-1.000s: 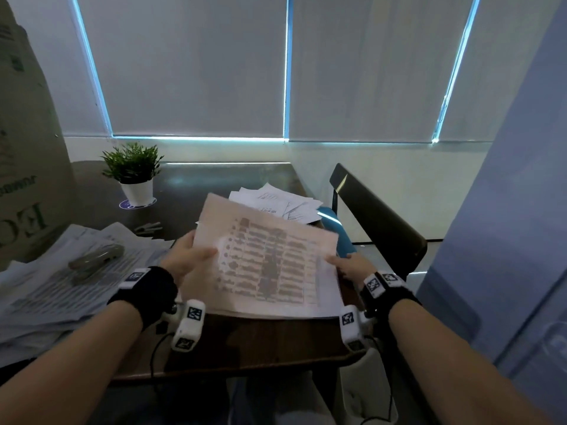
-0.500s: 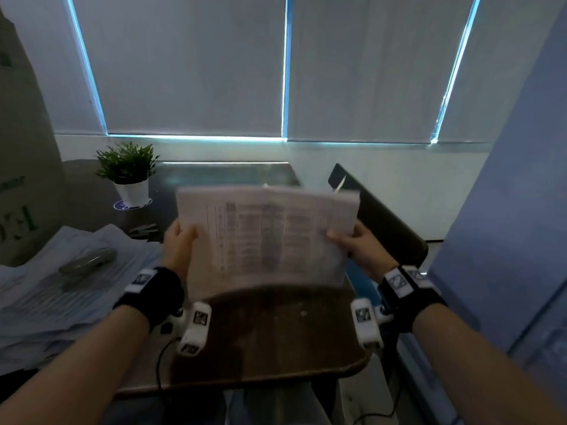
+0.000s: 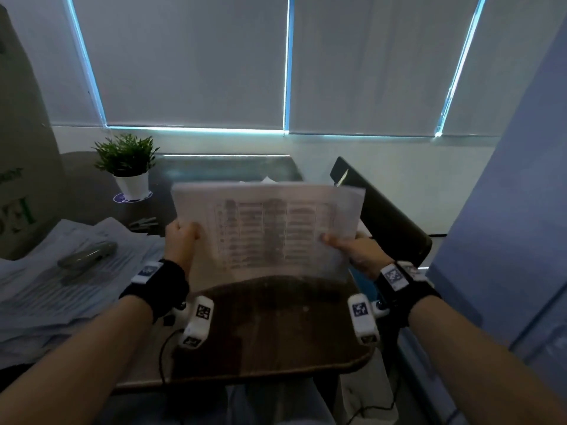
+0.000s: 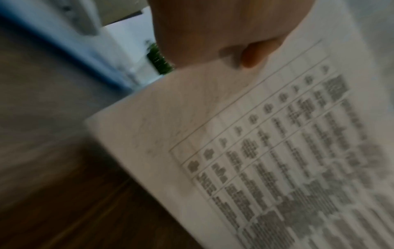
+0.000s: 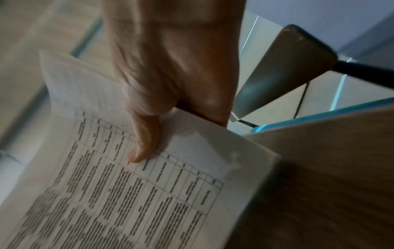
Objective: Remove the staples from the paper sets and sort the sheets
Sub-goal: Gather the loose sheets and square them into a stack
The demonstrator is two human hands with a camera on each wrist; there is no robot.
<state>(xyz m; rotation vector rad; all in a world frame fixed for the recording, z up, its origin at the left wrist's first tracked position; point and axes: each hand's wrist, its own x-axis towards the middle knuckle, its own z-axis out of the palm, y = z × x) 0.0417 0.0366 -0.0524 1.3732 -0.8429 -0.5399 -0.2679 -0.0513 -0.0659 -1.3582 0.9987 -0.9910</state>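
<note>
Paper set [image 3: 270,231]: printed table, held upright above bench [image 3: 270,332], lower edge near bench top; contact not discernible. Left hand [image 3: 181,243]: curled on left edge, thumb on front. Right hand [image 3: 359,253]: pinching right edge, thumb on printed face. Loose sheet pile [image 3: 46,289]: bench left, stapler [image 3: 87,257] on top. Potted plant [image 3: 127,164]: far left. Chair [image 3: 383,210]: beside bench, right.

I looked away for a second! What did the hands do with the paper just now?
Both hands, left hand and right hand, tipped the paper up from lying nearly flat over the table until it stood upright, facing the person. They kept hold of its two sides. The plant and the paper pile stayed put.
</note>
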